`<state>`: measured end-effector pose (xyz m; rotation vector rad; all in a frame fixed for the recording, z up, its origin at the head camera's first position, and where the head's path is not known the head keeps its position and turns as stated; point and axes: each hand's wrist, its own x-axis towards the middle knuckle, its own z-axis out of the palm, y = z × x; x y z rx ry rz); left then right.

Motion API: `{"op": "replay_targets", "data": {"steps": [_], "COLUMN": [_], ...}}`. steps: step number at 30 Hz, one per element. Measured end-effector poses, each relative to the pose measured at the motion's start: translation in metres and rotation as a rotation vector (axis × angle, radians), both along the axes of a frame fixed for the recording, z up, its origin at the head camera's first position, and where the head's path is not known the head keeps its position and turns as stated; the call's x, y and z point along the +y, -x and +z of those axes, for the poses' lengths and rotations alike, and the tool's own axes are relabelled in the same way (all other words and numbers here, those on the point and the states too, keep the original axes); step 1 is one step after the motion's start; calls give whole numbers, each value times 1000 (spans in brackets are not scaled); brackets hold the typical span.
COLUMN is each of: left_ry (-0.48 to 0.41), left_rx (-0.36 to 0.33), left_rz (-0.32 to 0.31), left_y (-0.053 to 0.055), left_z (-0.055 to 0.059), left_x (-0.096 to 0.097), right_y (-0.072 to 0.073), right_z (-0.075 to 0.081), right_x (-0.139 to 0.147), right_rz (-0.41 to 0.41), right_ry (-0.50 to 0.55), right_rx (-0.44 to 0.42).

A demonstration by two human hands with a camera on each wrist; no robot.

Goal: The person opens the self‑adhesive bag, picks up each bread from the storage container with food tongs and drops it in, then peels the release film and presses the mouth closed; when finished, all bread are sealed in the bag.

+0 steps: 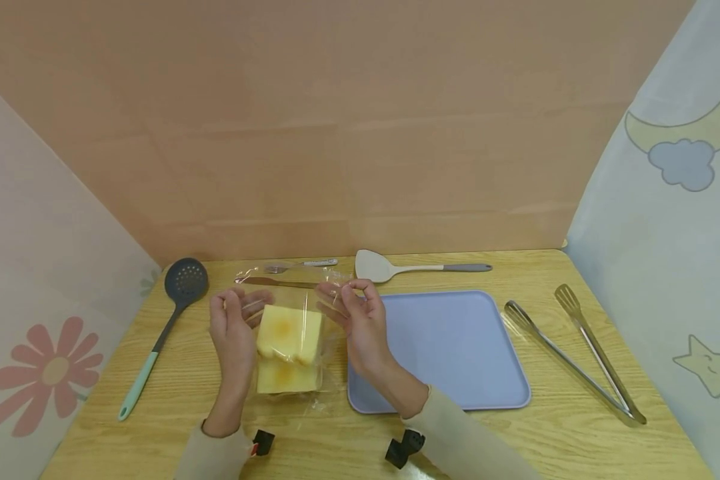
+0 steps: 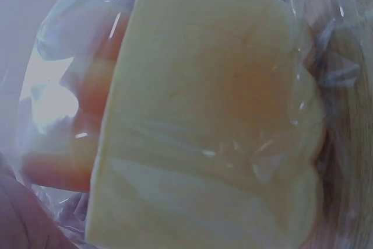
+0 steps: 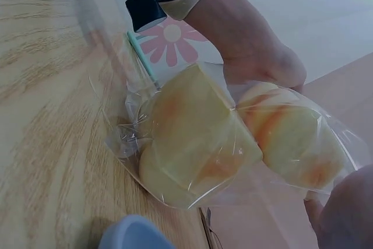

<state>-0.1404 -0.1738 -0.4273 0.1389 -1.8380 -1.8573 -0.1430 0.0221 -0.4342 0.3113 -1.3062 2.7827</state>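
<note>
A clear plastic bag (image 1: 312,293) holding pale yellow bread slices (image 1: 290,333) with browned patches is raised over the table between both hands. My left hand (image 1: 234,333) grips the bag's left side, its thumb in front and fingers behind the plastic. On the opposite side, my right hand (image 1: 366,327) pinches the bag's upper edge. The bread (image 2: 204,115) fills most of the left wrist view behind shiny film. Seen from the right wrist, the slices (image 3: 192,126) sit low in the bag, close over the wooden table.
A lavender tray (image 1: 444,353) lies right of the bag, with steel tongs (image 1: 576,360) spread beyond it. Along the back are a white spatula (image 1: 375,265), a fork (image 1: 282,269) and a brown knife (image 1: 264,281). A slotted skimmer (image 1: 186,283) lies at left.
</note>
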Motion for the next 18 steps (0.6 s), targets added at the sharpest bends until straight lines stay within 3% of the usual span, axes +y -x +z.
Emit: {"op": "replay_targets", "data": {"steps": [5,12,15,18], "left_ry": [72,316,435,551], "left_rx": [36,268,326,386], "left_rz": [42,205,192,123], "left_y": [1,-4,-11,-17], "left_z": [5,23,35,45], "left_x": [4,19,28,37], "right_y": [0,0,-1,-1], "right_z": [-1,-2,-2,-1], "right_x": [1,1,0,0], "right_rz": [28,45,40,32], "right_ry": [-16,-22,-31,-42], "right_rx": [28,60,56,41]}}
